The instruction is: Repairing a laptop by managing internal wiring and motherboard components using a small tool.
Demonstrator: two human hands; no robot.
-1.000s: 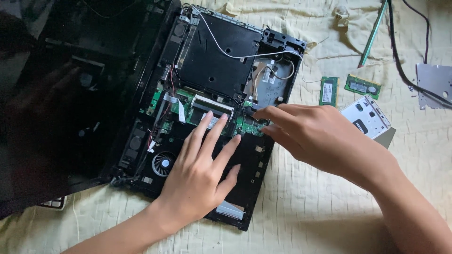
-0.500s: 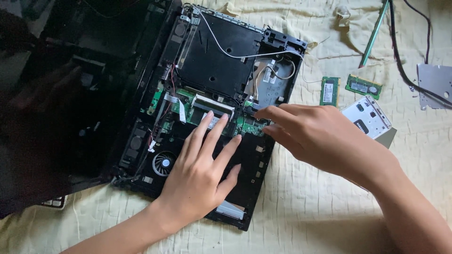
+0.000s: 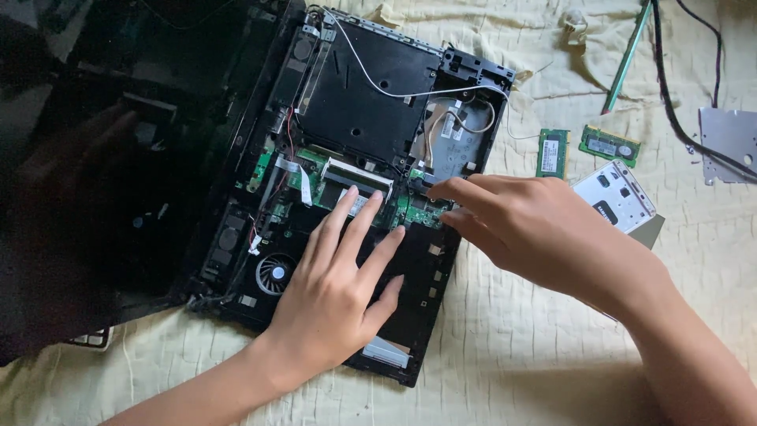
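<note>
no visible shift since a second ago: left hand [image 3: 339, 288] still flat, fingers spread, on the opened laptop base [image 3: 355, 102]; right hand [image 3: 536, 229] still loosely curled, holding nothing, fingertips on its green board [image 3: 422, 209]. memory modules [image 3: 552, 152] right of base.

A home setting, likely a bed used as a makeshift repair spot. A wrinkled, quilted pale yellow bedcover [image 3: 552, 331] fills the frame instead of a workbench. An opened laptop [image 3: 355, 142] lies on it at centre, with loose memory modules [image 3: 552, 154] and a metal plate [image 3: 729, 142] scattered at upper right.
</note>
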